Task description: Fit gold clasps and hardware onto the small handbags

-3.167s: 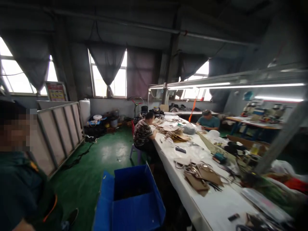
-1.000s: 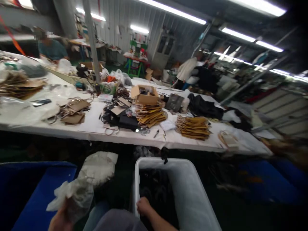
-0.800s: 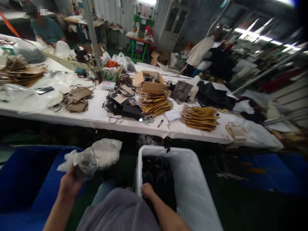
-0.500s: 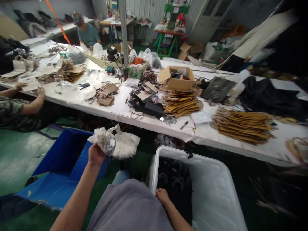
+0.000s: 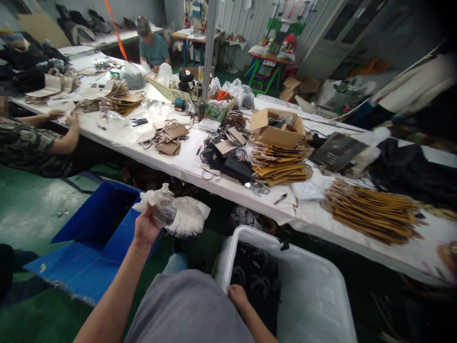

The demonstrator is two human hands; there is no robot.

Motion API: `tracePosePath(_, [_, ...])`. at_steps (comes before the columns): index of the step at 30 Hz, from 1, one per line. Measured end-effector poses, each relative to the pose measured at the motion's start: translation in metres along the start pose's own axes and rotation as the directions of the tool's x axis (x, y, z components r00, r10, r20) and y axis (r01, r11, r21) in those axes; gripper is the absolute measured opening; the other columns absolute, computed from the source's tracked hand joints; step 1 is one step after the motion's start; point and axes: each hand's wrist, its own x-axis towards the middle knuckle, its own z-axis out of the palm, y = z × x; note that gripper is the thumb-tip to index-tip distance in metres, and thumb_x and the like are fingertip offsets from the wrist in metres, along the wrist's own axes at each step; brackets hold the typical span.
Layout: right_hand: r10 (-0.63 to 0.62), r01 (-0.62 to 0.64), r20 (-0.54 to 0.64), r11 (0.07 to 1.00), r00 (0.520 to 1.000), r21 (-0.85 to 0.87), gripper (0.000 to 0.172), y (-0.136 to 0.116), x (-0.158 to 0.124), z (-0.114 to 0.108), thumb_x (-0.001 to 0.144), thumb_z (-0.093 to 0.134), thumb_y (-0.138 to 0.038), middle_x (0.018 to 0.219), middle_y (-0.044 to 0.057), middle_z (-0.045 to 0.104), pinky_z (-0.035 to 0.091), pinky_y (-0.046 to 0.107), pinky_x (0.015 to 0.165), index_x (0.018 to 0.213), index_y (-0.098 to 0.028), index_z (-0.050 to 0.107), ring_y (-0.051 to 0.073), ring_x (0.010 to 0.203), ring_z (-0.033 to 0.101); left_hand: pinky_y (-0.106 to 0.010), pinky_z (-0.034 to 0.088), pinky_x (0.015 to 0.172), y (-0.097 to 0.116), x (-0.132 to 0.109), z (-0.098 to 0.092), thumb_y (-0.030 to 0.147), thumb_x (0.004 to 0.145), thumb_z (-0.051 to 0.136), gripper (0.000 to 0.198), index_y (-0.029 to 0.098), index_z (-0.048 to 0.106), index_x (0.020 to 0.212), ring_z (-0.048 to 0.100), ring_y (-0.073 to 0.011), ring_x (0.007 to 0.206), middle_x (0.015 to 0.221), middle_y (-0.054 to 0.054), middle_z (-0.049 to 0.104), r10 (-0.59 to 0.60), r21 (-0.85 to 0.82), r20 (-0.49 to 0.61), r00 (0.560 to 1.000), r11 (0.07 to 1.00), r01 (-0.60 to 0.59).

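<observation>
My left hand [image 5: 147, 226] is closed around a crumpled clear plastic bag [image 5: 164, 213], held out over the floor beside the blue box. Just beyond it is a white, padded-looking seat [image 5: 191, 216], partly behind the plastic. My right hand [image 5: 237, 295] is closed on the near left rim of a large white plastic bin [image 5: 314, 286]. Inside the bin lie black items with curved handles [image 5: 262, 267], perhaps handbags.
A blue corrugated box [image 5: 82, 267] stands open at left. Across the long white-covered table [image 5: 189, 159] are stacked mustard-coloured pieces [image 5: 374, 209], a cardboard box [image 5: 278, 128] and black bag parts. A co-worker in camouflage [image 5: 32, 143] sits at left; another person [image 5: 153, 47] sits farther back.
The view has turned slightly left, so the table's things sit farther right. My left hand still has the plastic, whose shape has shifted a little. My right hand stays at the bin's rim.
</observation>
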Motion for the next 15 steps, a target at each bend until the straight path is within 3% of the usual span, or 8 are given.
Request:
tracePosePath(2, [0.026, -0.026, -0.038, 1.0, 0.999, 0.003, 0.031, -0.009, 0.005, -0.003, 0.094, 0.087, -0.033, 0.065, -0.005, 0.058, 0.057, 0.028, 0.051, 0.074, -0.019, 0.068, 0.016, 0.052, 0.063, -0.045, 0.067, 0.11, -0.001, -0.005, -0.005, 0.025, 0.121, 0.05, 0.045, 0.011, 0.064, 0.162, 0.084, -0.0291, 0.117, 0.132, -0.017, 0.086, 0.005, 0.043, -0.031, 1.0, 0.999, -0.004])
tracePosePath(5, [0.129, -0.129, -0.065, 0.992, 0.989, 0.009, 0.026, -0.021, 0.018, -0.009, 0.11, 0.08, -0.039, 0.084, -0.001, 0.07, 0.065, 0.028, 0.064, 0.1, -0.015, 0.076, 0.015, 0.071, 0.07, -0.039, 0.073, 0.097, -0.009, -0.01, -0.022, 0.018, 0.115, 0.058, 0.038, 0.01, 0.074, 0.149, 0.086, -0.0282, 0.11, 0.13, -0.016, 0.086, 0.033, 0.195, -0.091, 0.995, 0.981, -0.014])
tracePosePath(10, [0.308, -0.308, -0.003, 0.951, 0.951, 0.018, 0.025, -0.029, 0.036, -0.029, 0.11, 0.081, -0.038, 0.108, 0.004, 0.078, 0.07, 0.033, 0.078, 0.118, -0.015, 0.078, 0.019, 0.089, 0.077, -0.034, 0.075, 0.085, -0.027, -0.009, -0.062, 0.003, 0.099, 0.072, 0.043, 0.014, 0.078, 0.14, 0.087, -0.0257, 0.1, 0.125, -0.012, 0.088, 0.02, 0.451, -0.163, 0.986, 0.891, 0.057])
tracePosePath(13, [0.298, -0.294, -0.053, 0.954, 0.953, 0.059, 0.031, -0.042, 0.032, -0.034, 0.111, 0.08, -0.04, 0.122, 0.007, 0.078, 0.071, 0.038, 0.087, 0.129, -0.016, 0.077, 0.022, 0.1, 0.078, -0.033, 0.074, 0.086, -0.035, -0.003, -0.075, 0.002, 0.096, 0.075, 0.042, 0.014, 0.079, 0.136, 0.088, -0.0266, 0.1, 0.126, -0.013, 0.087, -0.014, 0.478, -0.208, 0.978, 0.871, 0.114])
tracePosePath(15, [0.213, -0.205, -0.103, 0.975, 0.972, 0.085, 0.036, -0.077, 0.042, -0.019, 0.11, 0.08, -0.041, 0.132, 0.009, 0.077, 0.071, 0.043, 0.093, 0.137, -0.018, 0.075, 0.025, 0.11, 0.078, -0.031, 0.072, 0.091, -0.039, -0.001, -0.075, 0.002, 0.092, 0.079, 0.04, 0.015, 0.082, 0.13, 0.088, -0.0273, 0.108, 0.128, -0.012, 0.087, 0.014, 0.511, -0.188, 0.982, 0.855, 0.086])
